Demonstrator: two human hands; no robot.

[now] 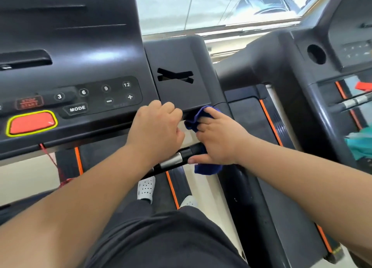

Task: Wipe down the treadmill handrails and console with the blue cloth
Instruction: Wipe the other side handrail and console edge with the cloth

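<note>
Labels read on console (pixel 70 66): "3", "6", "9", "12", "+", "−". "MODE" was printed on one key (pixel 77 108). "STOP START" (pixel 29 102) was marked in red, faint. The small print under the +/− keys was too blurred to be read. A red button (pixel 32 123) with a yellow rim was seen at 9 o'clock of frame, just under the STOP START mark.

The cloth (pixel 207 168) was dark blue, bunched and creased. It was found just right of frame centre, at 3 o'clock of the left hand (pixel 159 126), over the end of the handrail (pixel 173 161). One fold was pushed up at 12 o'clock of the right hand (pixel 219 140), against the lower edge of the X-slot panel (pixel 175 77). One corner was left hanging at 6 o'clock of that hand.

Right hand: the cloth was gripped under curled fingers, with the thumb laid straight toward 9 o'clock along the handrail. The handrail was black with a silver band.

Left hand: fingers were curled at the console's lower edge, tips hidden. Whether anything was held could not be told.
</note>
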